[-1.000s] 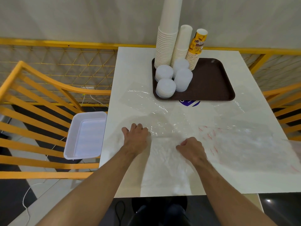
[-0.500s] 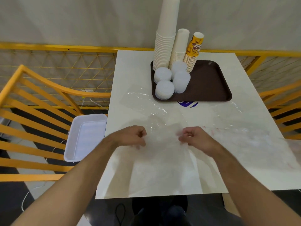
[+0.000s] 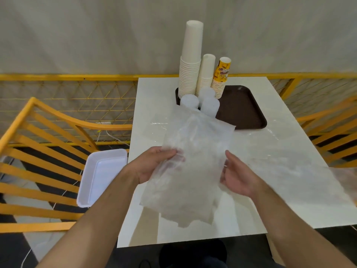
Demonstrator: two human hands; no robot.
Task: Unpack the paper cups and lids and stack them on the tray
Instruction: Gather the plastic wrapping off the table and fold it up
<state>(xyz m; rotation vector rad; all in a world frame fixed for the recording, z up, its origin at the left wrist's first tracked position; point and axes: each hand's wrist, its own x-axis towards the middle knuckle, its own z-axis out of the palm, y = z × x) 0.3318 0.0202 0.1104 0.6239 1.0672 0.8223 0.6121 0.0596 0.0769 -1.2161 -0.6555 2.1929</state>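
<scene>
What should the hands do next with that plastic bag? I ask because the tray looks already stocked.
Probably set the empty plastic bag aside, perhaps folded. The left hand pinches its edge and the right hand supports the other side, while the cup stacks and lid stacks already stand on the tray.

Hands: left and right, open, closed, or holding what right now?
Left hand: holding the plastic bag, thumb on top.
Right hand: open, fingers against the bag's edge.

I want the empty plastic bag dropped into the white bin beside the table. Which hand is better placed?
Left. The left hand already grips the plastic bag on the white bin side.
</scene>
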